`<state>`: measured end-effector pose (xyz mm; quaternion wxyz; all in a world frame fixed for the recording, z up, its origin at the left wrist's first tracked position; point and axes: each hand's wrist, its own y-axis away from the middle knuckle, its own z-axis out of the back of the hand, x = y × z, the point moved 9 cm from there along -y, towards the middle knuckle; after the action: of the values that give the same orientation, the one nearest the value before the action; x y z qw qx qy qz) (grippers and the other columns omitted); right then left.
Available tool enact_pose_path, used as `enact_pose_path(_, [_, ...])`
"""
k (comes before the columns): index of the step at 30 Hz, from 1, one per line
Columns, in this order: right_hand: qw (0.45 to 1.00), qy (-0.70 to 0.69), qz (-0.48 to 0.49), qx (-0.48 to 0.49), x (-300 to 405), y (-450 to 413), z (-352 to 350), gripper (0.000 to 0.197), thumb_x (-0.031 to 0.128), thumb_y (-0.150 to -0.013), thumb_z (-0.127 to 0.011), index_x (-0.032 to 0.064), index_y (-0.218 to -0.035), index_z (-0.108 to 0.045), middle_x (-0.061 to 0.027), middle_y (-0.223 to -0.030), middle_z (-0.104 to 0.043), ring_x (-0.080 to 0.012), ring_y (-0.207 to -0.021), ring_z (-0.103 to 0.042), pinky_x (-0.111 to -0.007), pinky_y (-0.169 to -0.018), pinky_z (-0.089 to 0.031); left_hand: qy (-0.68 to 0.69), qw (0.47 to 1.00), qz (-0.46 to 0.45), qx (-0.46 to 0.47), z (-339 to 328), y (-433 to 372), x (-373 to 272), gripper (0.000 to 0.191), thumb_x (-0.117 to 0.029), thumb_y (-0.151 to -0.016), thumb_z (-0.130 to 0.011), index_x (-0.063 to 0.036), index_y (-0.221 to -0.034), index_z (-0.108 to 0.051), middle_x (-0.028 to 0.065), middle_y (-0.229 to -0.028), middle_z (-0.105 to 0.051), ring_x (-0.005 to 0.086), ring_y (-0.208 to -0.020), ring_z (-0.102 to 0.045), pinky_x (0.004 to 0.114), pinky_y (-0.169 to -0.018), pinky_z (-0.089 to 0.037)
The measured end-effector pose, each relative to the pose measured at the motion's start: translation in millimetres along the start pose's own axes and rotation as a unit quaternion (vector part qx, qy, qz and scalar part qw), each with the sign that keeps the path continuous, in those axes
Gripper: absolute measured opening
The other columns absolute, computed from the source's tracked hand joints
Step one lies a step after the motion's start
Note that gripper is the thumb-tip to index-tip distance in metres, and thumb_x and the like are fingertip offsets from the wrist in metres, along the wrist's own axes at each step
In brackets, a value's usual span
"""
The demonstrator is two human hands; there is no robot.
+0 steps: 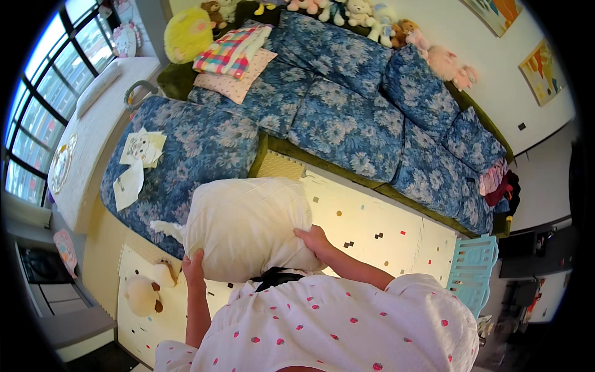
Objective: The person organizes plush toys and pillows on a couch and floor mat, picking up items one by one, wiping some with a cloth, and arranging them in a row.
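Observation:
A plump white pillow (246, 223) is held up in front of my body, above the floor and the near edge of the blue floral sofa. My left hand (194, 267) grips its lower left side, thumb on top and fingers hidden behind. On the opposite side, my right hand (314, 239) pinches the pillow's right edge, its fingers partly tucked beneath. White cloth (168, 229) trails out from the pillow's left side over the sofa's chaise (200, 149). The pillow's lower edge is close to my strawberry-print top (325, 321).
Sheets of drawing paper (135, 167) lie on the chaise. A checked folded cloth (232, 51) rests on a pink pillow (246, 86). Plush toys (358, 11) line the sofa back. On the play mat (353, 223) are a stuffed toy (142, 295) and a light-blue plastic fence (472, 269).

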<state>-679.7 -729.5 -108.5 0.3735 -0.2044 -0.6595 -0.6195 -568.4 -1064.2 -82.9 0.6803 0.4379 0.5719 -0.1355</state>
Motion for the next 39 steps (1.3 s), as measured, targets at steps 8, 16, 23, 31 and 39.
enact_pose_path(8, [0.997, 0.012, 0.024, -0.078, 36, -59, 74, 0.044, 0.026, -0.068, -0.057, -0.0025, -0.1, -0.052, -0.0176, -0.096, -0.056, -0.0264, -0.089, -0.053, -0.033, -0.076, -0.041, -0.07, 0.997, 0.02, 0.01, -91, -44, -7, 0.03, -0.014, -0.072, -0.056, 0.0011, -0.097, -0.051, 0.0074, -0.086, -0.057, 0.0144, -0.071, -0.055, 0.026, -0.064, -0.044])
enact_pose_path(16, [0.998, 0.011, -0.002, -0.065, 55, -137, 74, 0.039, 0.023, -0.069, -0.06, -0.0039, -0.097, -0.054, -0.0137, -0.086, -0.058, -0.0218, -0.076, -0.057, -0.031, -0.065, -0.045, -0.037, 0.998, 0.043, 0.005, -119, -98, -21, 0.028, -0.014, -0.073, -0.057, -0.0002, -0.097, -0.052, 0.007, -0.085, -0.058, 0.0147, -0.071, -0.056, 0.025, -0.063, -0.044])
enact_pose_path(23, [0.994, 0.07, 0.061, -0.054, 154, -218, 67, 0.036, 0.025, -0.067, -0.059, -0.0036, -0.089, -0.057, -0.0154, -0.08, -0.06, -0.0249, -0.073, -0.058, -0.033, -0.063, -0.044, -0.035, 0.998, 0.028, -0.046, -151, -167, -43, 0.027, -0.017, -0.072, -0.057, -0.0016, -0.094, -0.055, 0.0049, -0.085, -0.058, 0.0128, -0.07, -0.055, 0.025, -0.063, -0.043])
enact_pose_path(31, [0.946, 0.264, 0.181, 0.057, 309, -341, -25, 0.029, 0.018, -0.072, -0.057, -0.0043, -0.091, -0.056, -0.0099, -0.081, -0.06, -0.0164, -0.07, -0.056, -0.029, -0.062, -0.043, -0.034, 0.979, -0.06, -0.19, -137, -242, -77, 0.026, -0.017, -0.076, -0.055, -0.0012, -0.096, -0.054, 0.0037, -0.085, -0.058, 0.011, -0.071, -0.053, 0.023, -0.064, -0.042])
enact_pose_path(39, [0.831, 0.316, 0.426, 0.17, 478, -428, -161, 0.033, 0.024, -0.068, -0.058, -0.0005, -0.09, -0.056, -0.0172, -0.081, -0.059, -0.0315, -0.076, -0.056, -0.036, -0.066, -0.043, 0.011, 0.938, -0.099, -0.331, -153, -301, -106, 0.031, -0.02, -0.078, -0.054, 0.0012, -0.101, -0.051, 0.0059, -0.091, -0.057, 0.013, -0.079, -0.053, 0.025, -0.068, -0.041])
